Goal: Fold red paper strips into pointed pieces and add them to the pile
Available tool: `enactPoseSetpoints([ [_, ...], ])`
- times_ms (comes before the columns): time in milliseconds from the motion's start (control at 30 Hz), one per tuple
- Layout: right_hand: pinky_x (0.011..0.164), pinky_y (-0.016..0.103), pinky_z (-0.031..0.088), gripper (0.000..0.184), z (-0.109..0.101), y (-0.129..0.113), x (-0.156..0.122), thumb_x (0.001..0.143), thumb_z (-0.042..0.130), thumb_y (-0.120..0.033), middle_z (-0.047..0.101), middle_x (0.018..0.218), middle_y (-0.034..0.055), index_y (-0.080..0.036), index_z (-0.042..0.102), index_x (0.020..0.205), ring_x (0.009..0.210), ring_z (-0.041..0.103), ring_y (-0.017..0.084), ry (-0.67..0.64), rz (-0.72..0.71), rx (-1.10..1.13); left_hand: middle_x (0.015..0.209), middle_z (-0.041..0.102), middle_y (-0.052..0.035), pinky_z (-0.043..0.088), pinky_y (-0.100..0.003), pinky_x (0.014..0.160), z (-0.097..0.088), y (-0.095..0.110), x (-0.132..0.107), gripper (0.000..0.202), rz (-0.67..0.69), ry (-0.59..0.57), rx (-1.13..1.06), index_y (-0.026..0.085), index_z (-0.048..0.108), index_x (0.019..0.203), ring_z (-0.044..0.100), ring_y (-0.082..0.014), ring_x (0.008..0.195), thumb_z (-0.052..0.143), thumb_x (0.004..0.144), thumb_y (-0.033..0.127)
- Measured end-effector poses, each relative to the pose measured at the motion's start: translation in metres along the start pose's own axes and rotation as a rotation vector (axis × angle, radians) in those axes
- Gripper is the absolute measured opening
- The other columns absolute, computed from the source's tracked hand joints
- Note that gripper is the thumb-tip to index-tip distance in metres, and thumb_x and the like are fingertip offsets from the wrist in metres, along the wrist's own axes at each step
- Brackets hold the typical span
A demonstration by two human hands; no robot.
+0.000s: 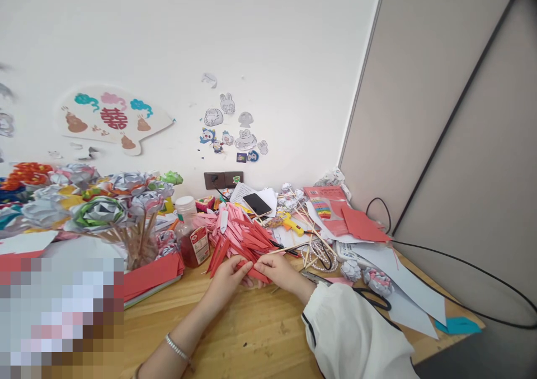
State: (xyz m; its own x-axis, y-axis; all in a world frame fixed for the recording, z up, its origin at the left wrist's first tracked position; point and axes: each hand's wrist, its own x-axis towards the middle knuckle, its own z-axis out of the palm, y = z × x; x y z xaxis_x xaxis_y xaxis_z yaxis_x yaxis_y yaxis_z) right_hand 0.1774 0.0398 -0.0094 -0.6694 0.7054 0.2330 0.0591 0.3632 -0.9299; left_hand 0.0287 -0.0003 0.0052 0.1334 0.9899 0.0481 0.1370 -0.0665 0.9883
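Both hands meet near the middle of the wooden table, pinching one piece of red paper between them. My left hand closes on its left side, thumb on top. My right hand pinches the other side, thumb and forefinger together. Just behind them lies a heap of red and pink paper strips. A jar with a white lid and a red-labelled box stand to the left of the heap. The lower edge of the held paper is partly hidden by the fingers.
Paper flowers on sticks fill the left. A phone, a yellow glue gun, a bead string, scissors and white paper sheets lie at the back and right. A black cable runs off right.
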Motion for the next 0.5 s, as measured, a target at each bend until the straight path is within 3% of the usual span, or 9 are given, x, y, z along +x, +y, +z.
enactPoseSetpoints([
  [200, 0.048, 0.019, 0.039, 0.032, 0.001, 0.005, 0.000, 0.077, 0.041, -0.041, 0.051, 0.052, -0.0020, -0.014, 0.050, 0.063, 0.047, 0.049, 0.008, -0.011, 0.008, 0.000, 0.045, 0.060, 0.0020, 0.045, -0.025, 0.046, 0.000, 0.002, 0.000, 0.028, -0.036, 0.001, -0.031, 0.016, 0.048, 0.064, 0.057, -0.0146, 0.044, 0.055, 0.062, 0.042],
  [500, 0.046, 0.020, 0.040, 0.024, -0.004, 0.010, 0.004, 0.076, 0.045, -0.037, 0.053, 0.052, -0.0021, -0.014, 0.050, 0.070, 0.043, 0.048, 0.008, -0.022, 0.074, 0.060, 0.043, 0.055, 0.0049, 0.044, -0.024, 0.042, -0.004, 0.000, 0.002, 0.025, 0.013, 0.139, 0.010, 0.017, 0.046, 0.059, 0.054, -0.0119, 0.039, 0.054, 0.062, 0.041],
])
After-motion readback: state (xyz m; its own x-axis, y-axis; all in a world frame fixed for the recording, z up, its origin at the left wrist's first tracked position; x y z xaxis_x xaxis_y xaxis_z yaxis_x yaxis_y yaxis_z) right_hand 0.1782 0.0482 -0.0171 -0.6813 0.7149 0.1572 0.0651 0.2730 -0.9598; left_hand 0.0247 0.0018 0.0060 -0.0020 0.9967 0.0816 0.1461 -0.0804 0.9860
